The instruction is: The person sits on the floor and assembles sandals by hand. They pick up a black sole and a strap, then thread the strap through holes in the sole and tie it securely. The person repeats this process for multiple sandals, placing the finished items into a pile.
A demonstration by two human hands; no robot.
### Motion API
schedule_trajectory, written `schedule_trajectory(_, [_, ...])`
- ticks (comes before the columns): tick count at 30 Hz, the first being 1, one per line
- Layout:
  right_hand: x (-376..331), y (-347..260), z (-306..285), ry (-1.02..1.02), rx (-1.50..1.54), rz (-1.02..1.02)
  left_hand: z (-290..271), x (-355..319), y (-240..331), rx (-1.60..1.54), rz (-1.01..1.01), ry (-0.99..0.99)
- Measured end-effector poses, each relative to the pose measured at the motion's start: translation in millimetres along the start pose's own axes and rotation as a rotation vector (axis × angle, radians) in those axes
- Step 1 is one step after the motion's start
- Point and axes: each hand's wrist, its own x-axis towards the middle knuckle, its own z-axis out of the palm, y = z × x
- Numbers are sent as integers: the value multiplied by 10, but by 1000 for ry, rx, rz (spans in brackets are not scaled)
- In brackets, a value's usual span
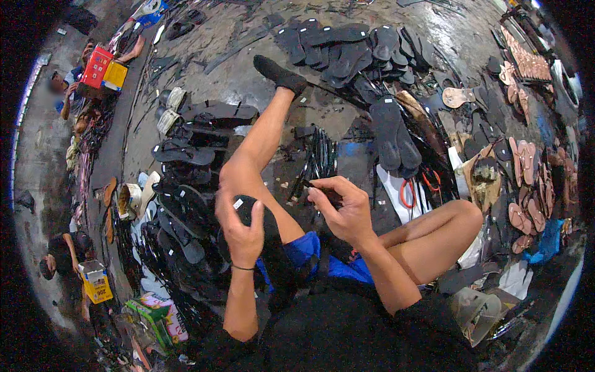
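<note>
My left hand (242,235) is closed around a black sandal sole (250,206) with a small white sticker, holding it beside my bent knee. Part of the sole is hidden behind the fingers. To its right, my right hand (347,208) pinches a thin black strip (305,183) between thumb and fingertips; its far end is hard to make out. Just beyond that hand, a bundle of shiny black strips (321,155) lies on the floor. Stacked black sandals (180,232) lie left of my left hand.
Scissors with red handles (407,193) lie right of my right hand, near a pair of black soles (390,130). More black soles (341,53) are heaped beyond my foot. Pink sandals (524,161) lie far right. Two people sit at left near a red box (97,67) and a yellow box (94,282).
</note>
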Motion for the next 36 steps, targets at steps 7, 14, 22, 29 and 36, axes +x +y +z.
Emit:
schedule_trajectory(7, [-161,-267,175,-360,5,120,-365,-339,-29,-719,-460,-294])
schedule_trajectory(14, [-299,-302,288,-415,-128,56,-606,-387,258,-794,-571,-395])
schedule_trajectory(22, [-427,-100,397,-283,-327,-104,-578,-346,402,-507,-246,-349])
schedule_trajectory(29, [-595,242,625,-389,-110,-69,-326,-522,8,-662,-282,-295])
schedule_trajectory(36, [-564,33,309,-480,-265,25,-366,-506,153,-672,-152,-323])
